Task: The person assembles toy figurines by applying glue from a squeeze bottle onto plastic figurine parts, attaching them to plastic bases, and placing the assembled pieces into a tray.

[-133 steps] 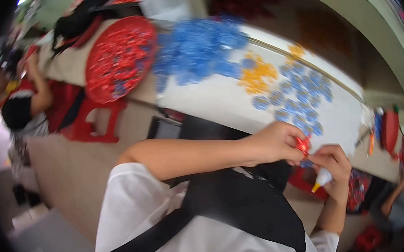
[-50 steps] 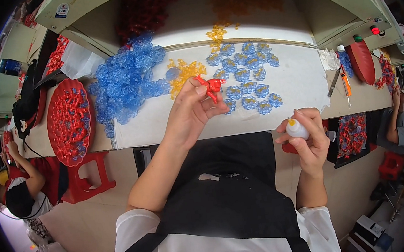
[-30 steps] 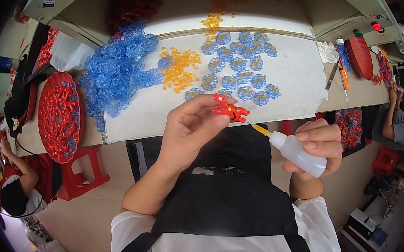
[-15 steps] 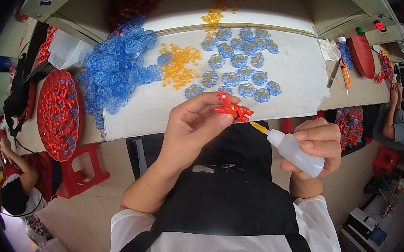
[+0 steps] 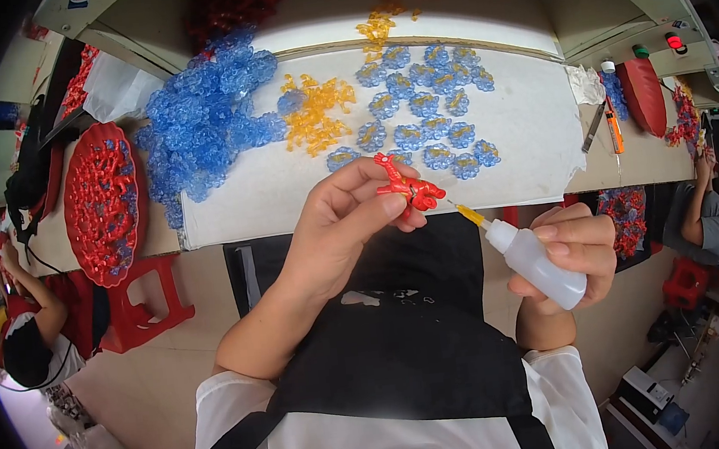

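Between thumb and fingers, my left hand (image 5: 348, 213) pinches a small red plastic figure (image 5: 412, 186) with yellow markings, just over the table's near edge. My right hand (image 5: 576, 249) is wrapped round a white squeeze bottle (image 5: 544, 269). Its yellow needle tip (image 5: 469, 214) points up and left at the figure, with a small gap between them. Beyond my hands, several clear blue pieces with yellow bits on them (image 5: 409, 137) lie spread on white paper (image 5: 534, 147). Left of these are a pile of yellow pieces (image 5: 318, 111) and a large heap of clear blue pieces (image 5: 211, 118).
A red tray (image 5: 107, 205) of red and blue pieces sits at the left, above a red stool (image 5: 147, 305). An orange pen-like tool (image 5: 615, 132) and a dark slim tool (image 5: 594, 128) lie at the right. Other people (image 5: 710, 221) sit at both sides. A shelf wall rises behind.
The bottle in my right hand has shifted slightly right, so its tip is farther from the figure. My left hand has turned the figure a little and raised it slightly.
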Available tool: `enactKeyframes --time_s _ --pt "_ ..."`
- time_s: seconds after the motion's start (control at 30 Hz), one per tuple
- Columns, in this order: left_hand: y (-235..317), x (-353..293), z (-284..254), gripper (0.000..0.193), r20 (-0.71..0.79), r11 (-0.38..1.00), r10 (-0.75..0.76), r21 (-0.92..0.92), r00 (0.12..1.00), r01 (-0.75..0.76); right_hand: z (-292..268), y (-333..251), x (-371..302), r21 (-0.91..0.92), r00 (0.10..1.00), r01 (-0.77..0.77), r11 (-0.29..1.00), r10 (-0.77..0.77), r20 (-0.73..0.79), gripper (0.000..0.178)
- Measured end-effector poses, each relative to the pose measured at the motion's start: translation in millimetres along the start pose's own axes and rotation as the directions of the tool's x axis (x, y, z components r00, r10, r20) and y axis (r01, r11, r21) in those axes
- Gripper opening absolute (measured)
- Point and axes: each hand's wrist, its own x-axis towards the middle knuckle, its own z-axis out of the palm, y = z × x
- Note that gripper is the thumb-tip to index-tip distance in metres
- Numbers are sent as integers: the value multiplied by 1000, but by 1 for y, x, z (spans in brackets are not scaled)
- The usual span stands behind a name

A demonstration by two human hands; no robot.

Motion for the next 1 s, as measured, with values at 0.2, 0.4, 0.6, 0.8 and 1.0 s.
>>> enactKeyframes --time_s 0.2,0.4,0.6,0.8,1.0 --pt "-1 1 -2 15 44 994 -47 -91 998 51 3 2 -2 -26 1000 11 1000 -10 15 42" --pt "-3 2 -2 12 58 990 -75 -113 995 82 3 2 -3 -62 998 -16 998 20 54 40" --pt "-6 6 -12 16 71 964 -116 -234 991 129 -16 10 -9 -34 995 -104 994 105 6 45" --pt "-1 1 -28 24 7 974 -63 -217 998 63 -48 69 -27 -135 840 -529 838 539 59 29" --pt "-3 0 -27 26 -13 982 -53 -184 999 50 -38 104 -34 -337 833 -218 916 355 425 32"
